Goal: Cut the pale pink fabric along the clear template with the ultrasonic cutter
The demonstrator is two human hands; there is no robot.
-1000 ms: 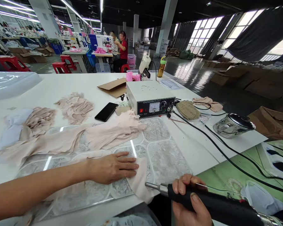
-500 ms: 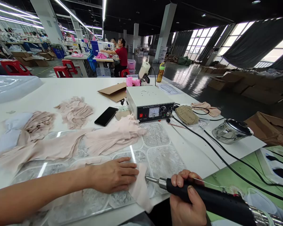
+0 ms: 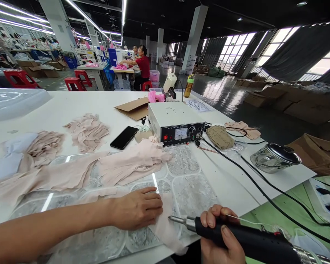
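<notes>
My left hand lies palm down with its fingers stretched out, pressing on a thin pale pink fabric piece. Part of that piece is hidden under the hand, and its lower end hangs near the table's front edge. In my right hand is a handheld ultrasonic tool with a thick black grip and a pointed metal tip. The tip is at the fabric, just right of my left fingertips; whether it touches cannot be told. Beneath the fabric is a clear sheet over a grey rounded-square pattern.
A pile of pale pink strips lies beyond my left hand, with crumpled fabric farther back. Behind stand a phone and a control box. Black cables cross the right side near a lidded steel pot.
The tool's tip has shifted slightly toward me along the fabric, with my right hand following. My left hand has moved a little nearer too, still flat. The view has tilted slightly.
</notes>
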